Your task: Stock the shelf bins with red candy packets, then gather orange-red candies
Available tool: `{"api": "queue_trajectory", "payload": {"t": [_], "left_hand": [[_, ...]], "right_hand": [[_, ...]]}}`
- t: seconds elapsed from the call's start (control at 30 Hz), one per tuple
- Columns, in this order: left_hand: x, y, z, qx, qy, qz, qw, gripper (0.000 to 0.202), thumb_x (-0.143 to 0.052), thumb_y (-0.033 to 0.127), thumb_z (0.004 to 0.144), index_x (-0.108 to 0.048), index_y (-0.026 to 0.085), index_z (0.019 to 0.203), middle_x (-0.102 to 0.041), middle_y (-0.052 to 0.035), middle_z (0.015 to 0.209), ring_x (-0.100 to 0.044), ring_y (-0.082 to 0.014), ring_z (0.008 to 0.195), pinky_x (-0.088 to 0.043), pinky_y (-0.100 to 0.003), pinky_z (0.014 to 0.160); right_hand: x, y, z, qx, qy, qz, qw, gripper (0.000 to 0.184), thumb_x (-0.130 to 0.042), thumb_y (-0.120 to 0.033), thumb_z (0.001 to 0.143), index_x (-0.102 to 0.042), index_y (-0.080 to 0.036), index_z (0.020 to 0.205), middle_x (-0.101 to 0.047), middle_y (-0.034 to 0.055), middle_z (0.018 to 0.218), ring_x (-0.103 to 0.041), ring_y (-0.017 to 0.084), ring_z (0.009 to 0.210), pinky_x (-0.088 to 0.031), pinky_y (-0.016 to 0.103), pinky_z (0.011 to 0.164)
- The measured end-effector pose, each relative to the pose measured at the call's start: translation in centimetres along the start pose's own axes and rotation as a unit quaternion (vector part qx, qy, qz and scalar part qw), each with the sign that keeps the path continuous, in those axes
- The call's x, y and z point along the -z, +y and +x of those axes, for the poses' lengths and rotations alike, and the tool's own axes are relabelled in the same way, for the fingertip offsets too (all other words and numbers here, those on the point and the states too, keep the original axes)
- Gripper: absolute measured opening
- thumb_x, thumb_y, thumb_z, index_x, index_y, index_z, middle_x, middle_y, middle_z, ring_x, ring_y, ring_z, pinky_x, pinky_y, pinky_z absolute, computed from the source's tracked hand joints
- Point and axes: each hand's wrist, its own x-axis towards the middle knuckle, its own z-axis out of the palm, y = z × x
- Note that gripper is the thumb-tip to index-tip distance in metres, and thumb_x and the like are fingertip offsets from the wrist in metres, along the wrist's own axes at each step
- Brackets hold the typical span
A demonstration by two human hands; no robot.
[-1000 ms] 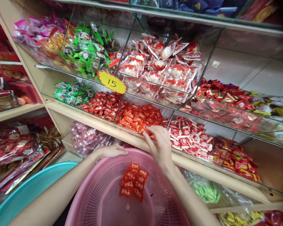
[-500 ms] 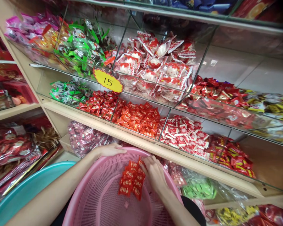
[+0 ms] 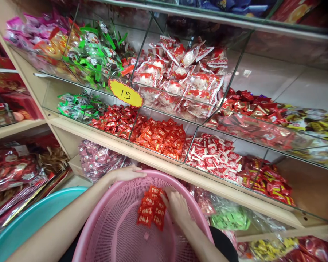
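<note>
A pink plastic basket [image 3: 120, 218] with perforated walls is in front of me, low in the view. My left hand [image 3: 129, 173] grips its far left rim, the thumb lying along the edge. Inside the basket, my right hand [image 3: 176, 203] has its fingers curled on the right edge of a cluster of small red candy packets [image 3: 151, 207] with pale lettering. The fingertips are partly hidden behind the hand. A tiny pale square [image 3: 146, 236] shows on the basket's bottom just below the packets.
Glass-fronted shelf bins ahead hold more red candy packets [image 3: 161, 136], red-and-white candies [image 3: 213, 154] and larger white-and-red wrapped sweets [image 3: 177, 80]. A yellow price tag [image 3: 125, 93] reads 15. A turquoise tub [image 3: 41, 214] stands at left, beside the basket. Bagged goods [image 3: 231, 218] lie under the shelf at right.
My right hand has moved slightly down into the basket, and the upper packets have sunk a little with it. My left hand has stayed on the rim.
</note>
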Motion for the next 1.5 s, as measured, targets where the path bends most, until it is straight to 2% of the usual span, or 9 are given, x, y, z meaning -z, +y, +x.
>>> {"api": "queue_trajectory", "payload": {"t": [0.3, 0.43, 0.7, 0.9, 1.03, 1.17, 1.3, 1.37, 1.5], "left_hand": [[0.0, 0.1, -0.1, 0.006, -0.001, -0.006, 1.000, 0.050, -0.045, 0.060, 0.073, -0.064, 0.017, 0.089, -0.064, -0.0006, 0.080, -0.053, -0.0143, 0.070, -0.039, -0.021, 0.061], [-0.1, 0.4, -0.2, 0.006, -0.001, -0.014, 1.000, 0.051, -0.046, 0.060, 0.073, -0.064, 0.016, 0.090, -0.063, -0.0018, 0.082, -0.053, -0.0145, 0.071, -0.040, -0.022, 0.062], [-0.1, 0.6, -0.2, 0.000, 0.002, -0.025, 1.000, 0.049, -0.048, 0.059, 0.072, -0.064, 0.014, 0.085, -0.062, -0.0020, 0.077, -0.053, -0.0140, 0.068, -0.041, -0.022, 0.061], [-0.2, 0.5, -0.3, 0.009, 0.004, -0.040, 0.999, 0.048, -0.049, 0.060, 0.070, -0.063, 0.016, 0.084, -0.062, -0.0003, 0.076, -0.052, -0.0135, 0.065, -0.038, -0.022, 0.058], [-0.2, -0.1, 0.1, 0.001, 0.027, 0.008, 1.000, 0.049, -0.047, 0.061, 0.071, -0.064, 0.016, 0.078, -0.059, 0.0008, 0.068, -0.048, -0.0124, 0.061, -0.035, -0.021, 0.055], [-0.2, -0.4, 0.3, -0.004, 0.031, 0.013, 0.999, 0.049, -0.046, 0.061, 0.071, -0.064, 0.017, 0.083, -0.061, 0.0001, 0.074, -0.049, -0.0134, 0.066, -0.036, -0.021, 0.059], [-0.2, -0.1, 0.2, -0.002, 0.020, 0.016, 1.000, 0.051, -0.045, 0.063, 0.071, -0.064, 0.016, 0.082, -0.060, -0.0003, 0.073, -0.049, -0.0129, 0.064, -0.037, -0.020, 0.058], [-0.1, 0.0, 0.1, -0.005, 0.018, 0.027, 0.999, 0.052, -0.044, 0.063, 0.072, -0.063, 0.016, 0.079, -0.060, -0.0002, 0.071, -0.048, -0.0124, 0.062, -0.036, -0.020, 0.057], [0.0, -0.2, 0.0, -0.010, 0.019, 0.034, 0.999, 0.051, -0.044, 0.062, 0.073, -0.064, 0.015, 0.079, -0.061, -0.0006, 0.074, -0.049, -0.0129, 0.063, -0.036, -0.020, 0.056]], "right_hand": [[-0.9, 0.6, 0.3, 0.024, 0.028, 0.055, 0.998, 0.018, -0.040, -0.020, 0.084, -0.056, -0.019, 0.092, -0.064, 0.0062, 0.088, -0.060, 0.019, 0.078, -0.042, 0.026, 0.065], [-1.2, 0.6, 0.3, 0.031, 0.042, 0.084, 0.995, 0.019, -0.043, -0.019, 0.082, -0.054, -0.017, 0.096, -0.062, 0.0075, 0.092, -0.059, 0.018, 0.084, -0.042, 0.025, 0.067], [-0.4, 0.3, -0.1, 0.028, 0.038, 0.059, 0.997, 0.021, -0.044, -0.016, 0.081, -0.054, -0.018, 0.099, -0.060, 0.0075, 0.099, -0.059, 0.018, 0.086, -0.043, 0.025, 0.069], [0.2, -0.2, -0.2, 0.019, 0.055, 0.013, 0.998, 0.019, -0.041, -0.022, 0.084, -0.054, -0.020, 0.097, -0.060, 0.0073, 0.100, -0.060, 0.019, 0.080, -0.042, 0.027, 0.062], [2.8, -1.5, 0.0, 0.076, 0.108, 0.047, 0.990, 0.021, -0.035, -0.026, 0.088, -0.054, -0.021, 0.094, -0.059, 0.0055, 0.096, -0.060, 0.017, 0.076, -0.042, 0.025, 0.060], [7.7, -2.9, 0.9, 0.173, 0.181, 0.085, 0.964, 0.024, -0.031, -0.026, 0.090, -0.052, -0.021, 0.099, -0.058, 0.0048, 0.097, -0.058, 0.014, 0.080, -0.042, 0.023, 0.068], [12.6, -3.4, 3.3, 0.185, 0.232, 0.003, 0.955, 0.023, -0.033, -0.023, 0.089, -0.053, -0.019, 0.100, -0.058, 0.0062, 0.095, -0.056, 0.015, 0.085, -0.041, 0.024, 0.072], [14.2, -3.3, 4.8, 0.161, 0.213, -0.084, 0.960, 0.022, -0.036, -0.020, 0.088, -0.055, -0.018, 0.099, -0.060, 0.0073, 0.092, -0.056, 0.018, 0.087, -0.041, 0.025, 0.071], [15.7, -3.0, 7.4, 0.103, 0.079, -0.214, 0.968, 0.020, -0.042, -0.015, 0.083, -0.059, -0.016, 0.094, -0.063, 0.0094, 0.088, -0.059, 0.021, 0.085, -0.041, 0.026, 0.066]]}}
